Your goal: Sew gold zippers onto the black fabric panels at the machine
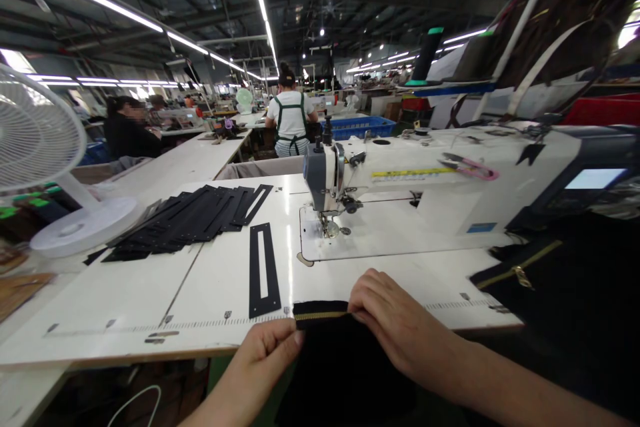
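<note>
A black fabric piece with a brass-toothed zipper (320,315) hangs over the table's front edge. My left hand (270,350) pinches its left end between thumb and fingers. At the zipper's right end my right hand (393,320) is closed on the same piece, its fingertips curled over the top edge. Just beyond my left hand lies a flat black slotted strip (255,273) with a long rectangular opening. The sewing machine (327,180) stands farther back, its presser foot apart from the fabric.
Overlapping black slotted pieces (195,217) lie at the left. A white fan (83,223) stands beyond them. At the right is dark fabric with a gold zipper (523,273). Pink-handled snips (467,165) rest on the machine arm. A person (290,113) works ahead.
</note>
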The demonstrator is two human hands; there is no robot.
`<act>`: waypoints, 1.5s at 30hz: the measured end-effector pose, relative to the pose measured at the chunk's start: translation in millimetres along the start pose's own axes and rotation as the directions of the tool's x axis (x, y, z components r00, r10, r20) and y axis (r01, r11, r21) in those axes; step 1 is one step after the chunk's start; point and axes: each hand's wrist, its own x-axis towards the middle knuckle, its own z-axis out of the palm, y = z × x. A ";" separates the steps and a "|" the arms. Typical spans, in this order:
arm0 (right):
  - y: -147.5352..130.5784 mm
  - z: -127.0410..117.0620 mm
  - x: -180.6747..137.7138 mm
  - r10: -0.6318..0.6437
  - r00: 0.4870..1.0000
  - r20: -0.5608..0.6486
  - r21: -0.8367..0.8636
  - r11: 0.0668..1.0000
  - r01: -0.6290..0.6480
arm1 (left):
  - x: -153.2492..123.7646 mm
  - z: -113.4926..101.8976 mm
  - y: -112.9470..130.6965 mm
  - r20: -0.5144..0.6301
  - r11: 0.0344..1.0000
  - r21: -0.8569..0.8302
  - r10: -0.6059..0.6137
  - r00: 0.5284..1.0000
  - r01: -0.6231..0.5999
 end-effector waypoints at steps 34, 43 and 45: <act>-3.6 -30.0 -53.4 -0.034 0.973 -0.229 -0.566 0.817 -0.105 | 116.7 -7.3 45.3 0.590 -0.327 0.802 0.569 0.573 -0.500; 49.8 -13.7 -20.9 0.533 0.799 -0.277 -0.189 0.785 -0.590 | 88.4 0.8 -0.1 0.353 -0.041 0.933 0.306 0.884 -0.358; 76.5 -16.8 -17.2 0.661 0.701 -0.266 -0.249 0.655 -0.713 | 90.3 4.4 1.0 0.364 -0.006 0.925 0.286 0.886 -0.379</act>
